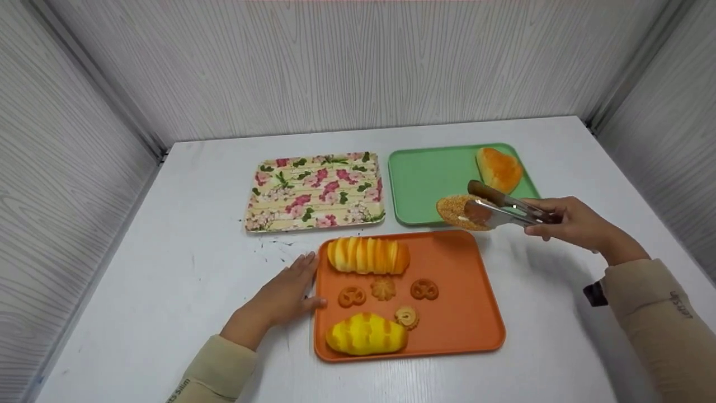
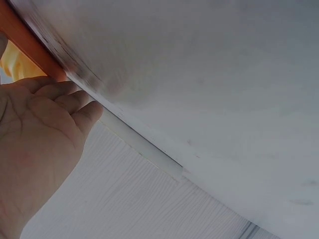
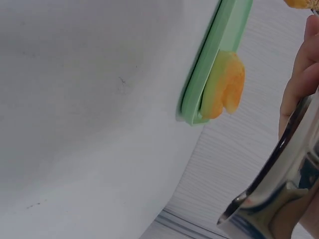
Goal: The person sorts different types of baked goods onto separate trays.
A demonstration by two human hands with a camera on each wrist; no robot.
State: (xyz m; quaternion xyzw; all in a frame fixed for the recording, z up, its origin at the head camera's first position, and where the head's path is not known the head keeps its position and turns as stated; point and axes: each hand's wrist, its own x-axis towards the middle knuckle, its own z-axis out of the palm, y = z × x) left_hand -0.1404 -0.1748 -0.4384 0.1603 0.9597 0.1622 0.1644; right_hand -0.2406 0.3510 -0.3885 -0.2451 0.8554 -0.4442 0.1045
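Note:
My right hand [image 1: 576, 226] grips metal tongs [image 1: 517, 215]. Between the tong ends is an oval, sesame-coated bread [image 1: 454, 210], held over the front edge of the green tray [image 1: 428, 176]. A golden, heart-shaped bread [image 1: 500, 170] lies at that tray's back right. With fingers extended, my left hand [image 1: 279, 296] rests at the left rim of the orange tray [image 1: 458, 313], thumb over the edge. On the orange tray are a sliced-looking loaf [image 1: 369, 256], a yellow striped bread [image 1: 366, 334] and several small cookies [image 1: 383, 289]. The right wrist view shows the tongs' handle end [image 3: 279, 199] close up.
A floral-patterned tray [image 1: 316, 193] lies at the back left, beside the green one. All the trays stand on a white table [image 1: 184, 268]. Pale wood-grain panels [image 1: 347, 67] enclose the table at the back and sides.

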